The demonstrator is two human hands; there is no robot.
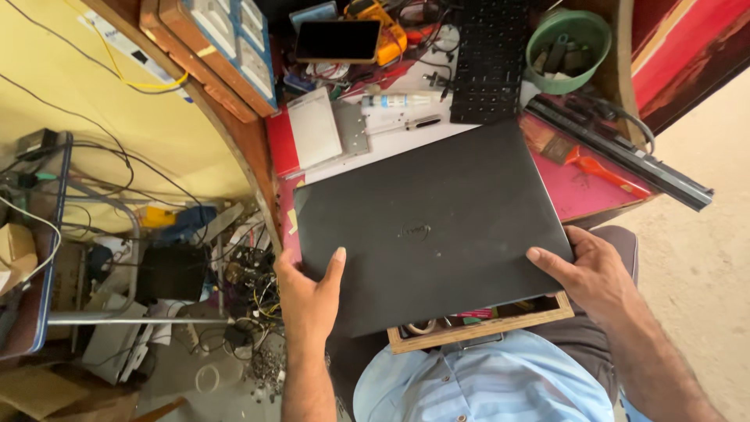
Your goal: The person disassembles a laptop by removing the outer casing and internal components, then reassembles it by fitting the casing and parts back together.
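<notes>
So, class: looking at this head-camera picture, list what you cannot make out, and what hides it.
- Open wooden drawer: contents mostly covered by the closed black laptop.
- Left hand and right hand: fingers hidden beneath the laptop.
- Green round bowl: small dark items inside too small to identify.

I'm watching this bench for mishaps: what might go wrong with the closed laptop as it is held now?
1. The black laptop is held only at its near corners by the left hand and right hand; the grip may slip.
2. Its near edge overhangs the open wooden drawer, so it might tip.
3. It may knock the screwdriver or brush beside it.
</notes>
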